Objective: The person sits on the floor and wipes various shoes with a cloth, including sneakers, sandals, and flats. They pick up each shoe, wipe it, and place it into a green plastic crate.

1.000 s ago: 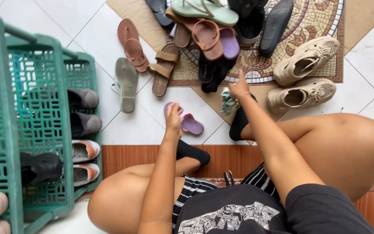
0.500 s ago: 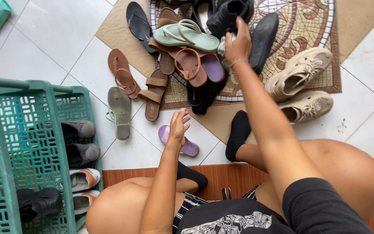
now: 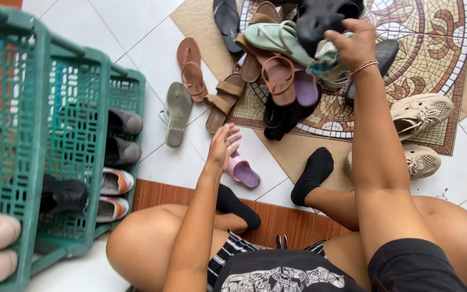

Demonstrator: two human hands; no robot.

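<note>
Shoes lie heaped on a patterned mat (image 3: 439,48) at twelve o'clock. The right hand (image 3: 352,46) reaches into the heap, fingers closed around a pale green bundle (image 3: 325,59) that rests against a mint-green sandal (image 3: 277,40). The left hand (image 3: 221,145) hovers with fingers loosely spread and holds nothing, just above a small purple slipper (image 3: 242,170) on the white floor tiles (image 3: 152,54). A green plastic shoe rack (image 3: 77,135) stands at nine o'clock with grey, orange-trimmed and black shoes on its shelves. Two beige clogs (image 3: 420,113) sit at three o'clock.
</note>
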